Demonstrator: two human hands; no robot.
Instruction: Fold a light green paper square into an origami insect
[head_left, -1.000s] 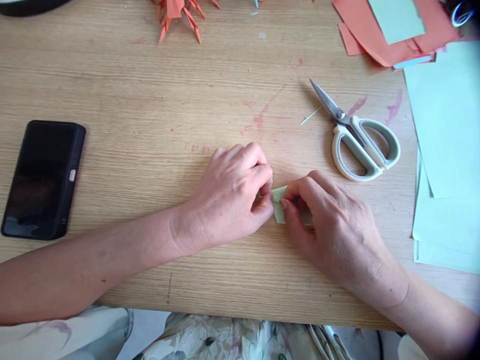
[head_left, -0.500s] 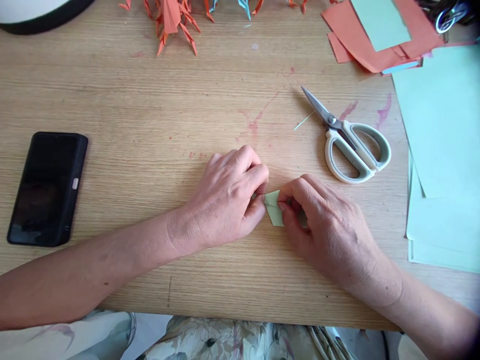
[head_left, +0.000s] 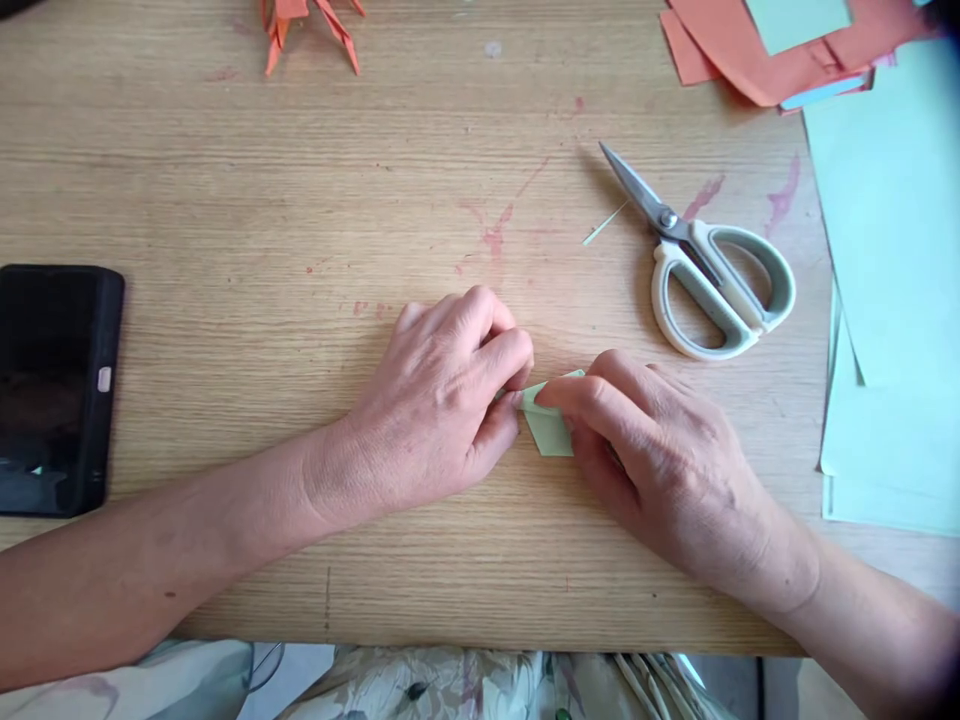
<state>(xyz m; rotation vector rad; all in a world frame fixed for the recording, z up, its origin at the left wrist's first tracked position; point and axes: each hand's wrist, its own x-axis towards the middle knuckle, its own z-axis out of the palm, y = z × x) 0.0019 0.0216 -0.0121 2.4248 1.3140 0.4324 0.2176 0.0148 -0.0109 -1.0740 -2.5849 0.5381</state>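
Observation:
A small folded piece of pale green paper (head_left: 550, 432) lies between my two hands, low over the wooden table. My left hand (head_left: 457, 390) is closed, with thumb and forefinger pinching the paper's narrow left end; those fingers cover the tip. From the right, my right hand (head_left: 660, 450) grips the piece, its forefinger laid along the upper folded band and its thumb at the right edge. Part of the paper is hidden under the right fingers. Scissors (head_left: 686, 240) with pale grey-and-white handles rest beyond my right hand, blades pointing up and left.
A black phone (head_left: 56, 390) lies at the left. Pale green sheets (head_left: 892, 260) are stacked at the right, below orange paper (head_left: 739, 60). An orange folded-paper figure (head_left: 311, 25) stands at the far edge of view. A thin green paper sliver (head_left: 604, 223) lies by the scissors.
My right forefinger has slid left along the paper's folded band, and more of the paper shows. The view has shifted slightly, cutting off part of the phone and the far paper figures.

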